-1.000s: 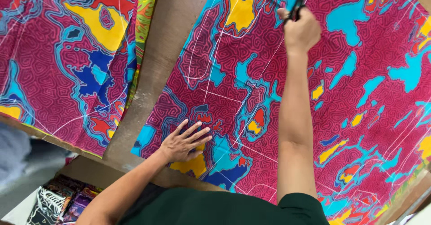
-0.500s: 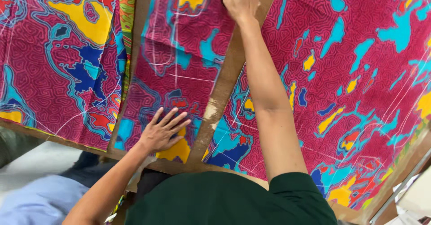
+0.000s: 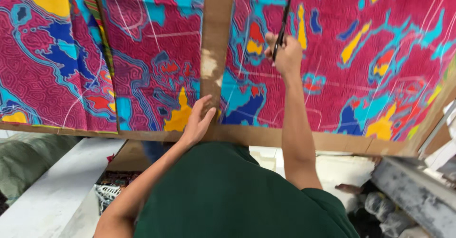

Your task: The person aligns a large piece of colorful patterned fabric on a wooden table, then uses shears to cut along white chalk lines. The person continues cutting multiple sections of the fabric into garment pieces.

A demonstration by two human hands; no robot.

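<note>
The right hand (image 3: 286, 57) is clenched around the handles of a pair of black-bladed scissors (image 3: 284, 22), blades pointing away from the person along the left edge of the right panel of magenta patterned cotton cloth with cyan, yellow and blue patches (image 3: 361, 57). The left hand (image 3: 198, 120) is released, palm and fingers pressed flat where the near edge of the left panel of the same cloth (image 3: 152, 72) meets a bare strip of brown board bench (image 3: 216, 34).

Judgement on method: the cut will run cleaner if the blades follow the white chalk line (image 3: 304, 82) in long strokes, with the flat hand keeping the cloth taut (it sits well clear of the blades).

Edges and room: the near bench edge (image 3: 332, 140) lies just before the person's green-shirted torso (image 3: 228, 195). A third cloth panel (image 3: 42, 67) lies far left. Open room exists along the bare strip; grey clutter (image 3: 418, 195) crowds the near right.
</note>
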